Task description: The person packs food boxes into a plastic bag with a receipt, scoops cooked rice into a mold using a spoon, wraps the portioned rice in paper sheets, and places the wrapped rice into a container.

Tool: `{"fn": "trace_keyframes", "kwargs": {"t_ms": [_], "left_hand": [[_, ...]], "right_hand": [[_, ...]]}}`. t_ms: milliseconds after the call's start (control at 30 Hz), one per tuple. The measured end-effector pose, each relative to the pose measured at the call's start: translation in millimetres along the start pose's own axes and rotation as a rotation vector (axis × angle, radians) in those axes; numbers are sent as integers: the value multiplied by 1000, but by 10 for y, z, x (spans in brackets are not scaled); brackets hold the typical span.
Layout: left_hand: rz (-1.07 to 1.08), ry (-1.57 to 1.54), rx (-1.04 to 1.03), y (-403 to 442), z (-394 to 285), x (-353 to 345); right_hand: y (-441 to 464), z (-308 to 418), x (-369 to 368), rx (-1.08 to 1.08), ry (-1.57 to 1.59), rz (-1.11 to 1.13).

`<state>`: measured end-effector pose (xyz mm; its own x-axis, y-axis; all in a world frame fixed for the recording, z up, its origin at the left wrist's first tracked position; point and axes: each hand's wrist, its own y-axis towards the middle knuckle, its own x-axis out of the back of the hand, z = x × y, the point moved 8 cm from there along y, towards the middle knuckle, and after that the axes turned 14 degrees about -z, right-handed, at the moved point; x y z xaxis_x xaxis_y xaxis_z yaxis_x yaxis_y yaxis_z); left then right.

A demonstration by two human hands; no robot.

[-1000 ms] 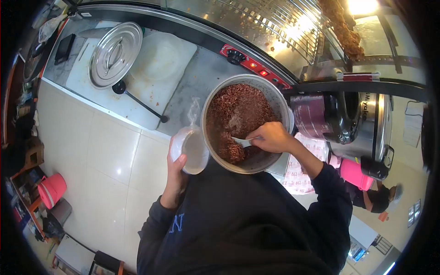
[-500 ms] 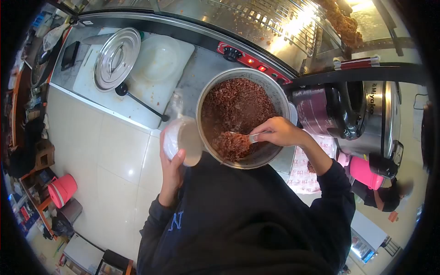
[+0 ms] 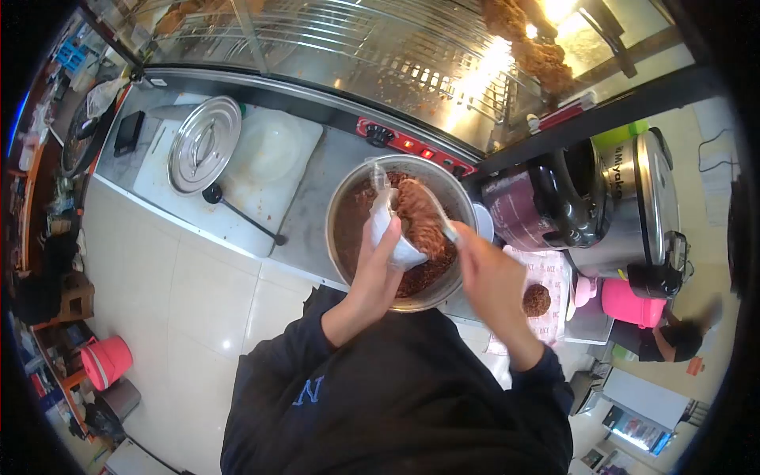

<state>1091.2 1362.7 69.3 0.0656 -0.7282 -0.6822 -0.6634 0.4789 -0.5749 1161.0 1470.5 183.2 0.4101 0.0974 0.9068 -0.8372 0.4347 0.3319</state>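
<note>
A large metal pot [image 3: 336, 257] holds reddish-brown rice [image 3: 413, 283]. Over its opening, my left hand [image 3: 370, 273] grips a small white bowl [image 3: 405, 255] with clear plastic around it, tilted toward the right. My right hand [image 3: 492, 277] is closed on the handle of a serving spoon [image 3: 449, 228]. Its loaded end, heaped with rice, is at the bowl's mouth; whether the rice touches the bowl inside, I cannot make out. To the right, a round mound of rice [image 3: 537, 300] lies on printed wrapping paper [image 3: 546, 267].
A metal lid [image 3: 204, 146] and a black-handled utensil [image 3: 245, 215] lie by a white cutting board [image 3: 277, 190] at left. Behind the pot runs a lit display warmer [image 3: 412, 146]. Rice cookers [image 3: 633, 206] stand at right. Another person [image 3: 679, 340] is at far right.
My left hand has brought the bowl rightward over the pot. My right hand has lifted the rice-loaded spoon to the bowl. The view has shifted, showing more of the rice mound on the paper.
</note>
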Motion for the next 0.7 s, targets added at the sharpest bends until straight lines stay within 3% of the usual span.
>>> {"fn": "trace_keyframes", "kwargs": {"t_ms": [100, 200, 333, 467, 700], "left_hand": [[98, 25, 83, 75, 33, -107], [237, -29, 194, 17, -80, -193], [255, -63, 257, -3, -189, -193], [240, 83, 242, -66, -148, -211], [229, 55, 324, -75, -21, -175]], "right_hand": [[-163, 53, -55, 142, -147, -89], [-166, -6, 264, 144, -152, -94], [-87, 66, 641, 243, -105, -50], [-79, 199, 551, 373, -94, 15], [-9, 291, 433, 453, -33, 52]]}}
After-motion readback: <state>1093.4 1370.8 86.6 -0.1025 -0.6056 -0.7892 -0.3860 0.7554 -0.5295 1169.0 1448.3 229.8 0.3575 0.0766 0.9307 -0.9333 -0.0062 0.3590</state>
